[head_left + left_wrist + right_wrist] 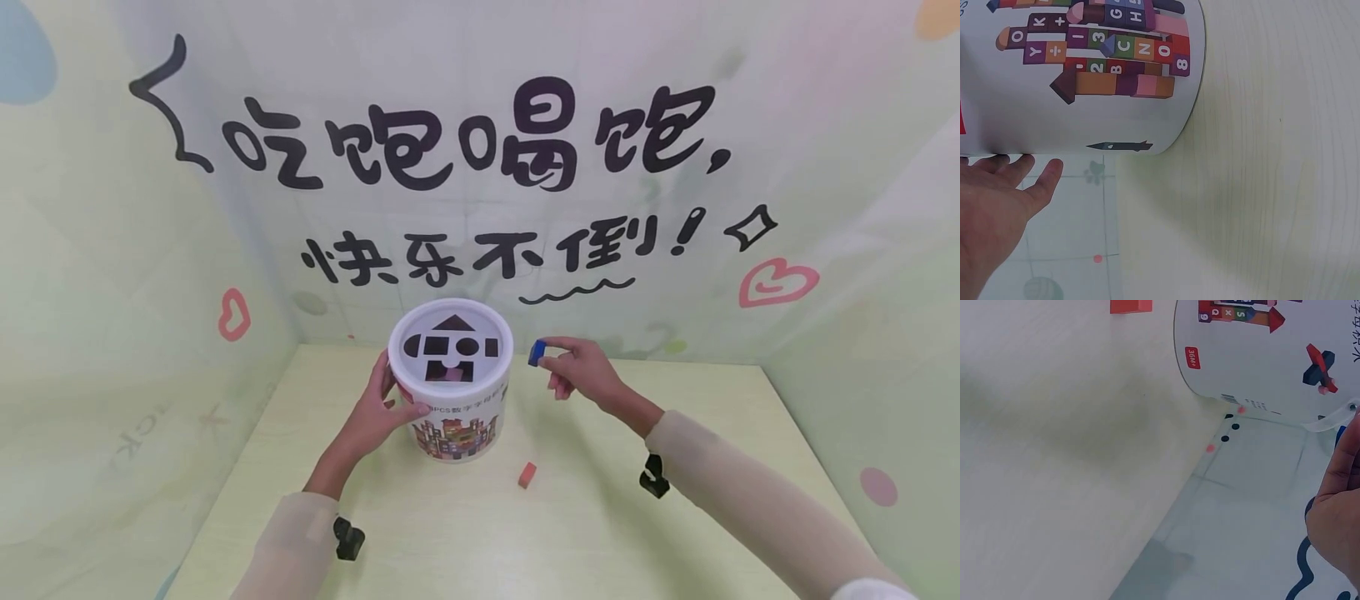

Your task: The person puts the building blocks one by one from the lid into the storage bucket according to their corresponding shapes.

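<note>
A white bucket with a printed picture of coloured blocks stands upright on the table. Its round white lid has several shaped holes cut through it. My left hand holds the bucket's left side, thumb across the front and fingers round toward the back. To the right of the lid, my right hand pinches a small blue block between thumb and fingertips, in the air at about the lid's height. In the right wrist view only a sliver of the blue block shows beside the fingers.
A small red block lies on the pale wooden table, in front of the bucket and to its right. Printed cloth walls with black lettering enclose the table at the back and both sides. Each forearm wears a black wrist mount.
</note>
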`<state>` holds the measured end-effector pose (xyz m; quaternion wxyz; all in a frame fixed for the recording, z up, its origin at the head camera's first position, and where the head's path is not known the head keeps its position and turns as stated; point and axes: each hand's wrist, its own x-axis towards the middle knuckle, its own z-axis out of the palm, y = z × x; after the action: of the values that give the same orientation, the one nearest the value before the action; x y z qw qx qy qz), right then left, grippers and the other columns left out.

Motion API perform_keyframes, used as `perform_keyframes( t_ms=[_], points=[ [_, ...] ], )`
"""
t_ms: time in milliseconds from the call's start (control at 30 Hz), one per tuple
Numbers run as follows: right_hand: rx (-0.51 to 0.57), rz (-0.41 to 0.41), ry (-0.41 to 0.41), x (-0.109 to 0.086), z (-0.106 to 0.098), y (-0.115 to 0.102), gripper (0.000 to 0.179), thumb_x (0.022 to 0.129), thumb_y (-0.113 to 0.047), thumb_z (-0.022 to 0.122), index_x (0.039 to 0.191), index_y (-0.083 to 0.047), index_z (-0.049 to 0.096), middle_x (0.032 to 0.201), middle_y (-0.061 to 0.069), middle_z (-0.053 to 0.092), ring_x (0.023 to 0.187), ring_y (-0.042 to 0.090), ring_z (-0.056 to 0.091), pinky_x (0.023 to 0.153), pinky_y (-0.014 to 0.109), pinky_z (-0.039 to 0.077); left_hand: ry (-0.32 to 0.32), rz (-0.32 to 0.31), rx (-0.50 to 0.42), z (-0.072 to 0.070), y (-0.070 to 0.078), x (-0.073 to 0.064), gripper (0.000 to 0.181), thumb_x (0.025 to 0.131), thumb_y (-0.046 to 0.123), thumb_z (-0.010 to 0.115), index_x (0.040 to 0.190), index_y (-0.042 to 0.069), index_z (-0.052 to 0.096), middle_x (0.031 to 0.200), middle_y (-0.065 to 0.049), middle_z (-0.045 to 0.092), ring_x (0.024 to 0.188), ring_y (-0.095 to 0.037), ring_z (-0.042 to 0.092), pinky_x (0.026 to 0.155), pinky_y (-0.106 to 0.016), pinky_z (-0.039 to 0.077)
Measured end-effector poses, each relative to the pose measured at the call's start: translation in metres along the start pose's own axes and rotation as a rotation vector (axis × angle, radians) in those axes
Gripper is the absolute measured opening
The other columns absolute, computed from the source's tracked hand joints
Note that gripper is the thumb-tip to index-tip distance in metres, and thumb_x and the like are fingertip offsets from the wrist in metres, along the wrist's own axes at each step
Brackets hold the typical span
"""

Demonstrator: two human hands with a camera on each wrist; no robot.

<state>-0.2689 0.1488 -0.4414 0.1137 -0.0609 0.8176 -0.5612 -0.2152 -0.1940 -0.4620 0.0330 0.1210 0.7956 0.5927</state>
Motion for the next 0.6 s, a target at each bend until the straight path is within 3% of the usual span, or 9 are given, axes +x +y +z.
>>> perform_keyframes(
  t_ms=[300, 600],
  points=[
    [0.003, -0.092, -0.014, 0.006, -0.007, -0.033, 0.048, 0.092, -0.022, 0.067, 0.137, -0.008, 0.055, 0.065, 0.01, 0.066, 0.049, 0.016, 0.062, 0.055, 0.029, 0.058, 0.004, -0.005, 0.0, -0.001, -0.001, 0.001, 0.101, 0.082, 0.02, 0.078, 0.156, 0.02, 0.009, 0.159, -0.013, 0.026, 0.146, -0.04, 0.019, 0.107, -0.071, 0.025],
    [0.084, -0.096, -0.072, 0.007, 0.002, -0.05, 0.045, 0.091, -0.019, 0.069, 0.133, -0.009, 0.059, 0.063, 0.011, 0.065, 0.048, 0.014, 0.061, 0.053, 0.028, 0.057, -0.001, -0.004, 0.004, 0.0, 0.001, 0.0, 0.101, 0.082, 0.02, 0.078, 0.156, 0.021, 0.009, 0.159, -0.014, 0.025, 0.146, -0.041, 0.018, 0.107, -0.07, 0.025]
  ],
)
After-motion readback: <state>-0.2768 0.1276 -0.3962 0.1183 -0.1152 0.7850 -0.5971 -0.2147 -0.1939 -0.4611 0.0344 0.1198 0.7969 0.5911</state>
